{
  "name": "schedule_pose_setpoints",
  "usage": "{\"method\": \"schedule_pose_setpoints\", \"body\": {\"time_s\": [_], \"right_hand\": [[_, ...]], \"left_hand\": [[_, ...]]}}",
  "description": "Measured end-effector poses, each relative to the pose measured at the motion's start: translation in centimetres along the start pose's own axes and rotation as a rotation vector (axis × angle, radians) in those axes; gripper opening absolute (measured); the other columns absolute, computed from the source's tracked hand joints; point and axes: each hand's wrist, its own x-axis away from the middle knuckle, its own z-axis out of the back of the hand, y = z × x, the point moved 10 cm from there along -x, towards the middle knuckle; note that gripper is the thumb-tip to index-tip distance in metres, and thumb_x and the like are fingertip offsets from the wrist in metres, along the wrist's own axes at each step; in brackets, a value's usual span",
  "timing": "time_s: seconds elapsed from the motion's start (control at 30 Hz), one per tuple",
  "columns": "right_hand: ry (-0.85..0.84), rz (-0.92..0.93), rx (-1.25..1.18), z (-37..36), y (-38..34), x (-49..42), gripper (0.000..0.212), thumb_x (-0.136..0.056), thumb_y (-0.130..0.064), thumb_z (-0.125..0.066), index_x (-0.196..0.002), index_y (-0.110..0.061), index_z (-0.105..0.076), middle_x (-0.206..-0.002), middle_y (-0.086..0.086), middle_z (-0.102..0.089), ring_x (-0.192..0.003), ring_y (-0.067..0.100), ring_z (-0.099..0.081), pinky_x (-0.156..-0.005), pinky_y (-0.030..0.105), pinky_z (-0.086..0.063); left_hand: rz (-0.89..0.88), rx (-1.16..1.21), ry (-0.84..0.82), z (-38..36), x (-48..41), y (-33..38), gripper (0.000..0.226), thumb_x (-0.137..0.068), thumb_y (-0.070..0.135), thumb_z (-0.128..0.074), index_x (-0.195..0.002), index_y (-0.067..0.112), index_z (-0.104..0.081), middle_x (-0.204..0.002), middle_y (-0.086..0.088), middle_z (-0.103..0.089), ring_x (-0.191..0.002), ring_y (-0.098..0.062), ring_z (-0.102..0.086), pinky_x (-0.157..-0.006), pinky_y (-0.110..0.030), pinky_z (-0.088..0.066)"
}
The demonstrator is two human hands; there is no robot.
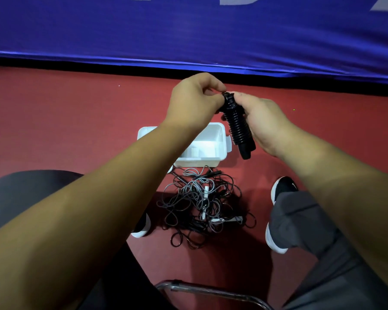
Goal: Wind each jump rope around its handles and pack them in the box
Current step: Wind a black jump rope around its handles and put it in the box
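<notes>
The right hand (262, 121) grips a black jump rope (236, 126) coiled tight round its handles, fingers curled about the bundle, while the left hand (195, 99) pinches its top end. The bundle hangs just above the white box (224, 139) (open, on the red floor (76, 119)), and a tangle of ropes (202, 202) lies just beside the box.

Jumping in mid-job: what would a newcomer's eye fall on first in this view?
At centre, the left hand pinches the top end of a black jump rope coiled tightly round its handles, while the right hand grips its side. Just below, an open white box sits on the red floor. Nearer the person lies a tangle of black and grey ropes.
</notes>
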Motion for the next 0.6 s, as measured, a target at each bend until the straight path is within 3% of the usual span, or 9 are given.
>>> {"method": "schedule_pose_setpoints", "body": {"time_s": [0.17, 0.23, 0.3, 0.4, 0.5, 0.6], "right_hand": [[-0.052, -0.007, 0.121, -0.5, 0.2, 0.5, 0.026, -0.113, -0.032, -0.051, -0.104, -0.025, -0.074, -0.109, 0.012, -0.078, -0.093, 0.022, -0.067, -0.085, 0.039, -0.053], [-0.111, -0.049, 0.161, -0.9, 0.7, 0.8, 0.031, -0.114, -0.039, -0.048, -0.109, -0.022, -0.073, -0.108, 0.013, -0.079, -0.089, 0.022, -0.066, -0.076, 0.035, -0.055], [-0.189, -0.064, 0.243, -1.4, 1.1, 1.2, 0.040, -0.114, -0.044, -0.044, -0.115, -0.016, -0.073, -0.103, 0.012, -0.080, -0.079, 0.022, -0.063, -0.061, 0.027, -0.054], [-0.264, -0.073, 0.385, -1.7, 1.4, 1.7, 0.050, -0.113, -0.049, -0.040, -0.112, -0.012, -0.074, -0.098, 0.010, -0.081, -0.069, 0.022, -0.063, -0.058, 0.027, -0.054], [-0.316, -0.123, 0.412, -1.8, 2.3, 2.0, 0.057, -0.113, -0.051, -0.039, -0.109, -0.005, -0.071, -0.087, 0.006, -0.081, -0.064, 0.024, -0.064, -0.052, 0.029, -0.053], [-0.348, -0.187, 0.349, -2.1, 3.1, 2.2, 0.056, -0.115, -0.048, -0.037, -0.106, -0.001, -0.067, -0.070, 0.005, -0.076, -0.049, 0.020, -0.059, -0.043, 0.026, -0.047]], "left_hand": [[0.014, -0.022, -0.213, -1.0, -0.7, -0.8, 0.016, -0.085, 0.002, -0.072, -0.096, 0.013, -0.074, -0.073, -0.008, -0.068, -0.069, -0.023, -0.071, -0.085, -0.052, -0.063], [0.025, -0.053, -0.325, -0.9, -1.2, -0.9, 0.012, -0.088, 0.000, -0.075, -0.096, 0.009, -0.075, -0.076, -0.014, -0.072, -0.071, -0.026, -0.072, -0.083, -0.050, -0.065], [0.003, -0.151, -0.407, -0.7, -1.2, -0.5, 0.008, -0.090, 0.000, -0.077, -0.092, 0.007, -0.077, -0.078, -0.015, -0.077, -0.069, -0.024, -0.074, -0.075, -0.040, -0.065], [-0.119, -0.374, -0.494, -1.0, -0.3, 0.4, 0.006, -0.092, 0.007, -0.077, -0.087, 0.011, -0.080, -0.075, -0.006, -0.078, -0.069, -0.015, -0.078, -0.068, -0.029, -0.064], [-0.285, -0.573, -0.568, -2.0, 0.8, 1.0, 0.011, -0.095, 0.016, -0.070, -0.089, 0.018, -0.079, -0.074, 0.003, -0.076, -0.065, -0.005, -0.074, -0.067, -0.029, -0.063], [-0.487, -0.770, -0.531, -2.8, 1.3, 1.4, 0.011, -0.092, 0.023, -0.066, -0.095, 0.020, -0.076, -0.078, 0.005, -0.071, -0.070, -0.013, -0.064, -0.070, -0.036, -0.053]]}}
